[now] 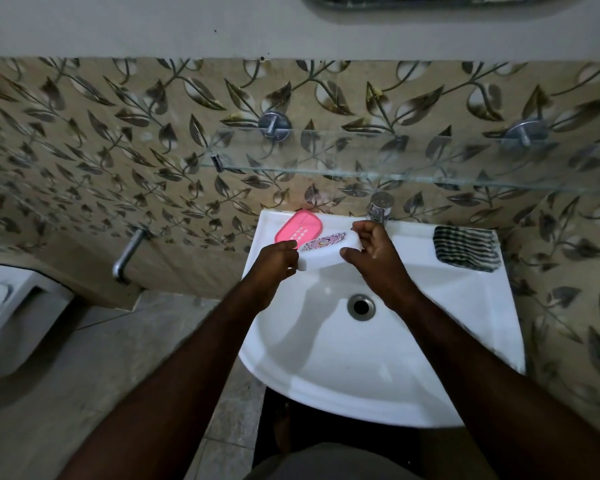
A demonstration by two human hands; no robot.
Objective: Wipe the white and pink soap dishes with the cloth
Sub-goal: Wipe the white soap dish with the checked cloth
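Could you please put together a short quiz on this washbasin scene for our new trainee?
1. True or false: the cloth is held in the right hand.
2. Fill in: the pink soap dish rests on the back rim of the sink, to the ___ of the tap.
3. What do the left hand and right hand grip together? A. cloth B. white soap dish C. pink soap dish

Key: 1. False; the cloth lies on the sink's rim. 2. Left. 3. B.
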